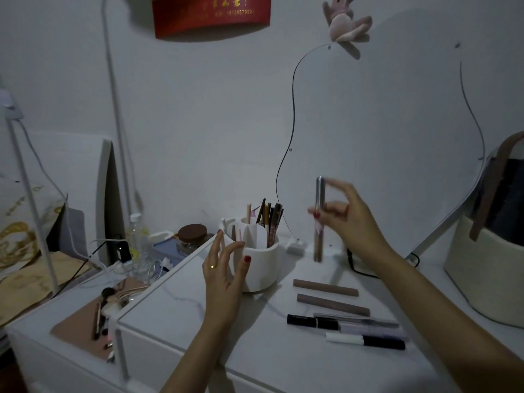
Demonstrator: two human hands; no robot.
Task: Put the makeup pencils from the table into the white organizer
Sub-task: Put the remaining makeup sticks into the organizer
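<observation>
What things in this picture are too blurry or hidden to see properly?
- Head view: the slim brown-and-silver pencil in the right hand is motion-blurred; its markings cannot be read.
- Lower front of the white cylindrical organizer is covered by the left hand.
- The cream basket on the right is cut off by the frame edge.
- Small items on the pink tray are too dim to identify.

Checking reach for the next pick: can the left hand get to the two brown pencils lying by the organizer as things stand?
Probably yes. The left hand is empty, open beside the white organizer; the two brown pencils lie flat on bare tabletop just right of it, nothing on top. It would have to pass in front of the organizer.
</observation>
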